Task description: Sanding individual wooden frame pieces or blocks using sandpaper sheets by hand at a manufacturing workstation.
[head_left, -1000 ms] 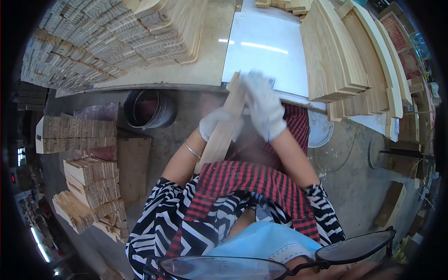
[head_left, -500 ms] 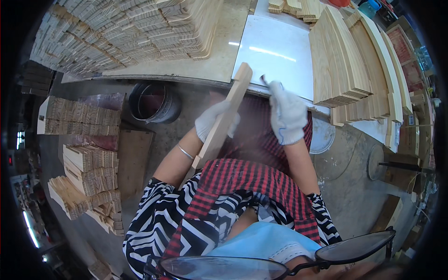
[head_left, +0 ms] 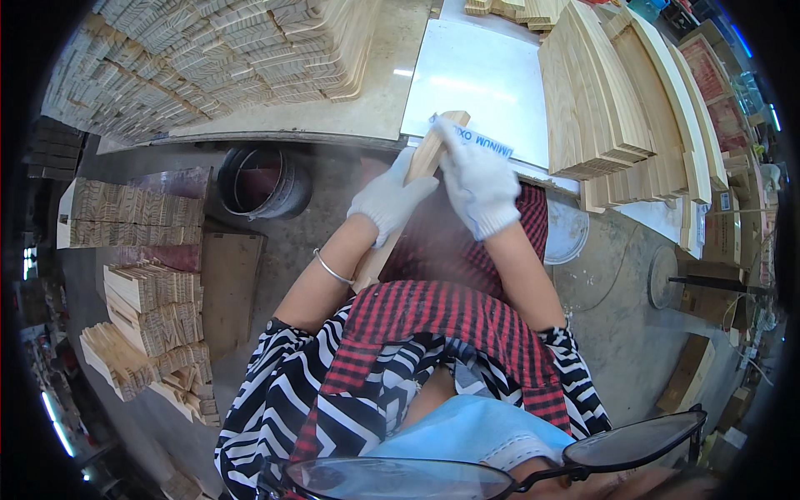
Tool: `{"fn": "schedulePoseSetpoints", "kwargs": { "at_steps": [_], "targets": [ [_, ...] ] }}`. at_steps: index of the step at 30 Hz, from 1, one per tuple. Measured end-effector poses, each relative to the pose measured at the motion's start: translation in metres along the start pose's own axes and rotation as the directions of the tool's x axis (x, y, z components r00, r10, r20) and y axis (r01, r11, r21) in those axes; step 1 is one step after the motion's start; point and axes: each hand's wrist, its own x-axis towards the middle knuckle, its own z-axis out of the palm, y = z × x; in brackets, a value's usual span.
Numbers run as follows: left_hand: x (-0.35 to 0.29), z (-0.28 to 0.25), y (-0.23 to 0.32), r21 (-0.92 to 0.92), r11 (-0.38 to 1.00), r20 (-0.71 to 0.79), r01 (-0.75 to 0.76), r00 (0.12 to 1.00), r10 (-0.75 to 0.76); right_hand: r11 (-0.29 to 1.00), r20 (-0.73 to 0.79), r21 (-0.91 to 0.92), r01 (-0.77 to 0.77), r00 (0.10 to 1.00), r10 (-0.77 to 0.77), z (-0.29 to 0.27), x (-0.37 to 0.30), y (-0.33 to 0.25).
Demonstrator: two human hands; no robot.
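A narrow pale wooden board (head_left: pixel 427 157) slants from my lap up toward the table edge. My left hand (head_left: pixel 385 202), in a white knit glove, is closed around its middle. My right hand (head_left: pixel 482 190), gloved the same way, is closed on a piece of sandpaper (head_left: pixel 492 145) with blue print on its white back. It presses against the right side of the board near the far end. The fingers hide part of the sandpaper and its contact with the wood.
A white sheet (head_left: pixel 479 75) lies on the table beyond my hands. Stacked wooden boards (head_left: pixel 596 104) stand at its right, and a tall wood stack (head_left: pixel 233 58) at far left. A dark bucket (head_left: pixel 265 185) and smaller wood piles (head_left: pixel 133 215) are at left below the table.
My right hand has moved left onto the board's far end, and the sandpaper's printed back now shows. My left hand has shifted along the board, which has turned slightly.
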Motion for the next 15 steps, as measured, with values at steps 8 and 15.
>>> {"fn": "schedulePoseSetpoints", "kwargs": {
  "at_steps": [8, 15],
  "targets": [
    [0.020, -0.023, -0.030, -0.855, 0.459, 0.357, 0.243, 0.916, 0.181, 0.922, -0.075, 0.386, -0.009, 0.996, 0.041, 0.042, -0.047, 0.027],
    [0.063, -0.016, -0.007, -0.978, 0.046, 0.197, 0.204, 0.825, 0.530, 0.881, 0.056, 0.470, 0.060, 0.994, -0.097, -0.042, -0.015, -0.048]
  ]
}}
